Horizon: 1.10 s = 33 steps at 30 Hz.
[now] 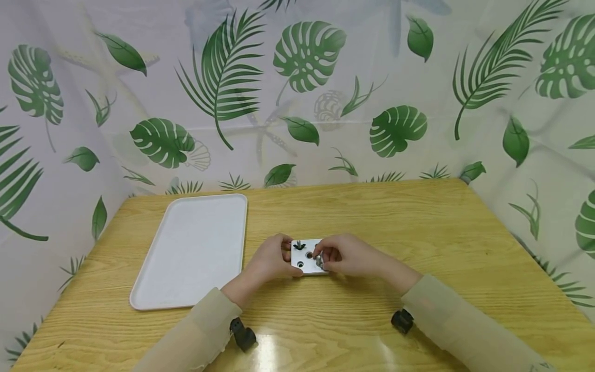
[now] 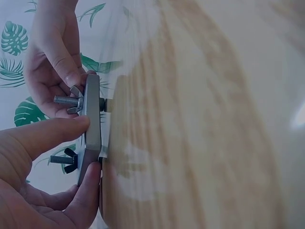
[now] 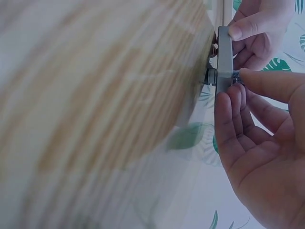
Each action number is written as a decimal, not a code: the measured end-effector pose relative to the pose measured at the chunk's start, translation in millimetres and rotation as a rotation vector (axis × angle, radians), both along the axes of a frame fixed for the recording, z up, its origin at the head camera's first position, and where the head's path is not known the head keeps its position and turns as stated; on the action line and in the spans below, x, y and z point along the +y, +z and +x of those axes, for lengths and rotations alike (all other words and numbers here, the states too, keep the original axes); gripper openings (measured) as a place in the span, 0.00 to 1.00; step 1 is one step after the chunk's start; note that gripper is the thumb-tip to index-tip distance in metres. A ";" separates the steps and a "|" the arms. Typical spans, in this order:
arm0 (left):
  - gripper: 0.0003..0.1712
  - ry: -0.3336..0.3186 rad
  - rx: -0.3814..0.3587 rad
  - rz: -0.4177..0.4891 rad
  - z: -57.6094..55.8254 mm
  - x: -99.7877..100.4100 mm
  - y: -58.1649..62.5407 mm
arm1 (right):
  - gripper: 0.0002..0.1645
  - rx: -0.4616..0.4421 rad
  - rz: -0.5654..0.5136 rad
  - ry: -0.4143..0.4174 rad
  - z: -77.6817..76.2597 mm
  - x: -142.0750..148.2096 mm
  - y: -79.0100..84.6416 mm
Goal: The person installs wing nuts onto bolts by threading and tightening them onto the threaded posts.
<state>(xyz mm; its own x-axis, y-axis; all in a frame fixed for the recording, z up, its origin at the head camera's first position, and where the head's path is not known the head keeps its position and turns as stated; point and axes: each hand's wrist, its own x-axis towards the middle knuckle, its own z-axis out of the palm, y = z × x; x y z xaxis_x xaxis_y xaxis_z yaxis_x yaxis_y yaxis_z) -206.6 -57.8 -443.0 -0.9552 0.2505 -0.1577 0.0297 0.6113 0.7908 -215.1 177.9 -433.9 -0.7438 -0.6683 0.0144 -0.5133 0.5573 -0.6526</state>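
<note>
A flat metal plate (image 1: 304, 255) with several holes is gripped at its left edge by my left hand (image 1: 274, 258). In the left wrist view the thumb of that hand lies on the plate's near edge. A black wing nut (image 1: 299, 246) sits on a threaded bolt (image 2: 59, 160) at the plate's far left corner. At the near right corner my right hand (image 1: 348, 254) pinches a silver wing nut (image 2: 75, 100) on a second bolt (image 2: 64, 99). The right wrist view shows bolt heads (image 3: 209, 76) sticking out under the plate; the pinched wing nut is mostly hidden there by fingers.
A white rectangular tray (image 1: 195, 248) lies on the wooden table (image 1: 395, 217) to the left of the hands. Behind the table hangs a leaf-patterned cloth (image 1: 348, 134). Dark wrist devices (image 1: 243, 335) are strapped at both sleeves.
</note>
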 end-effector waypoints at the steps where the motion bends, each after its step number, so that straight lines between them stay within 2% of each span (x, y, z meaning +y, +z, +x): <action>1: 0.45 -0.002 0.001 -0.003 -0.1 0.1 0.1 | 0.13 -0.003 0.002 -0.002 0.2 -0.1 0.5; 11: 0.44 -0.006 -0.003 -0.011 0.8 2.1 0.0 | 0.14 -0.025 0.019 -0.014 1.6 -0.2 2.3; 26: 0.46 -0.018 0.025 -0.020 6.3 1.9 1.0 | 0.20 0.012 0.029 -0.040 9.9 8.8 2.6; 30: 0.48 -0.008 0.017 0.007 10.2 -4.4 0.9 | 0.19 0.046 0.031 -0.071 14.2 11.8 2.9; 33: 0.46 -0.002 0.022 0.026 15.8 -12.5 0.0 | 0.17 0.091 0.043 -0.095 17.2 14.7 2.6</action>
<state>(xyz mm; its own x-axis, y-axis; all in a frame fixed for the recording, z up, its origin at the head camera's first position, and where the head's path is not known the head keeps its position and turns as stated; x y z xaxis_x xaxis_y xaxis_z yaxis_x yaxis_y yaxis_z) -190.8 -70.2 -443.0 -0.9577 0.2565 -0.1301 0.0488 0.5907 0.8054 -197.9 192.6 -431.3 -0.8009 -0.5960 0.0581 -0.5129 0.6327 -0.5802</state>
